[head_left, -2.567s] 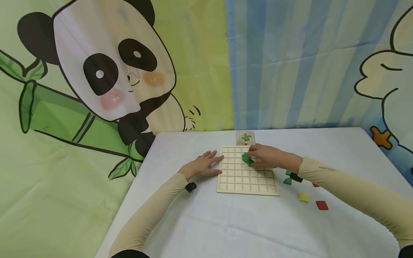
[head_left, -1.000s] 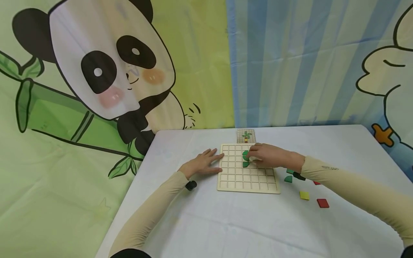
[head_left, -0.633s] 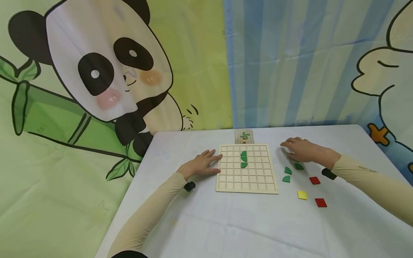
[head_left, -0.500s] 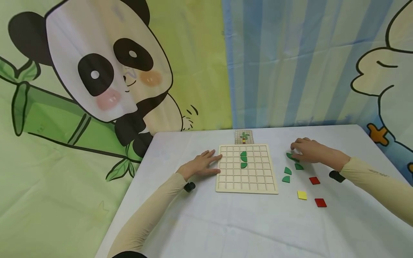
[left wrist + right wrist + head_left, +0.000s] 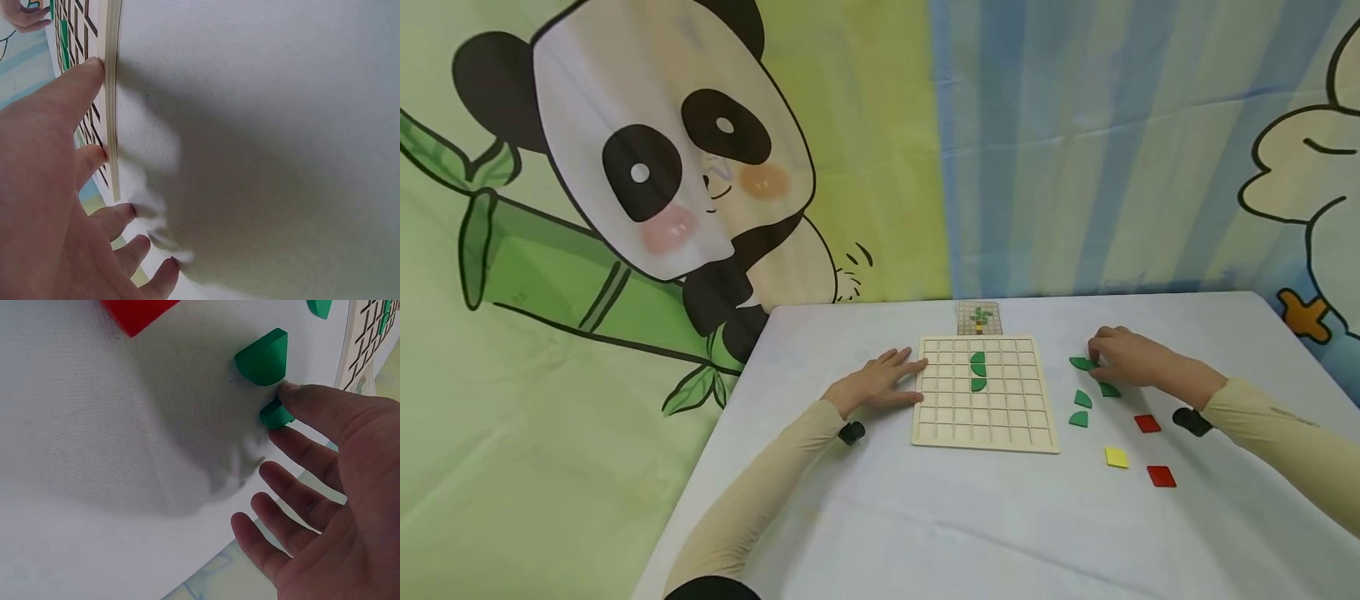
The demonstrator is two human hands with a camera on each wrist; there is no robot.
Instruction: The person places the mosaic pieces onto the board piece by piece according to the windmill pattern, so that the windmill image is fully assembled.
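My left hand lies with fingers spread at the left edge of a pale wooden grid board; in the left wrist view its thumb and index finger touch the board's side. Three green pieces with curved edges, among them a lower green piece, sit in one column of the grid. Right of the board, my right hand pinches a small green piece between thumb and index finger, at the tabletop. Beside it lies a green quarter-circle piece. The other right fingers are spread and hold nothing.
Loose on the white table are two more green pieces, one a near green piece, a yellow square, a far red piece and a near red piece. A small pattern card lies behind the board.
My right hand has left the board, where a lower green piece now shows, and moved right to the loose green pieces, where it grips one. My left hand stays at the board's edge.
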